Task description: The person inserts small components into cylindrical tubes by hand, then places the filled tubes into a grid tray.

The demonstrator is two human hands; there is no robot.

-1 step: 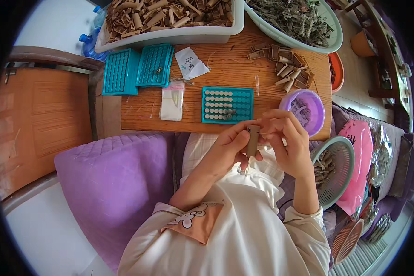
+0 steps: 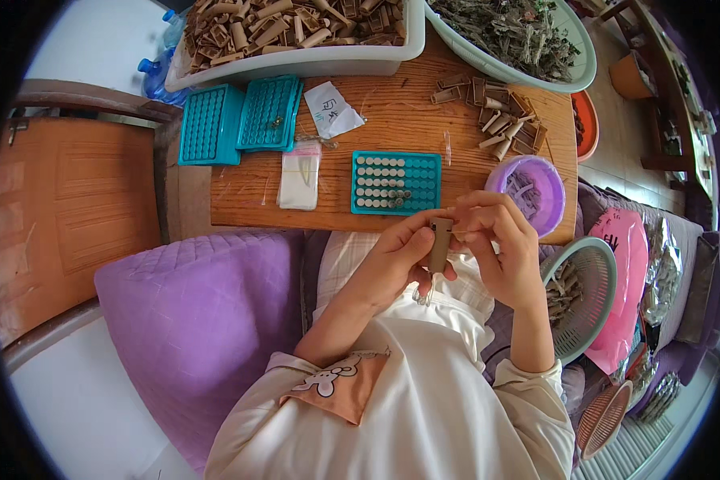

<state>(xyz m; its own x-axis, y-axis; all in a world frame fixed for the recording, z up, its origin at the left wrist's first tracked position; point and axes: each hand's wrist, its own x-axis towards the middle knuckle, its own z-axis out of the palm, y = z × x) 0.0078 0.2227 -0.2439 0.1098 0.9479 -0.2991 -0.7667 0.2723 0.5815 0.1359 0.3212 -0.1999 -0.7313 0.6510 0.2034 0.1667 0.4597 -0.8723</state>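
Observation:
Above my lap, a brown plastic casing (image 2: 439, 250) stands nearly upright in my left hand (image 2: 396, 260), whose thumb and fingers close round it. My right hand (image 2: 500, 244) is at the casing's upper right side, thumb and fingertips pinched together on a thin strand, perhaps a wire. Loose thin wires (image 2: 425, 298) hang below the casing. Just beyond my hands, a teal tray (image 2: 426, 184) lies on the table, with rows of round white pieces in its left part and a few dark silvery discs near its front. The inner side of the casing is hidden.
On the wooden table (image 2: 248, 188) stand a white bin (image 2: 296, 68) of brown casings, a basin (image 2: 584, 72) of wired parts, a purple bucket (image 2: 548, 216), loose casings (image 2: 504, 120), teal trays (image 2: 210, 124) and plastic bags (image 2: 298, 180). A green basket (image 2: 608, 308) is at my right.

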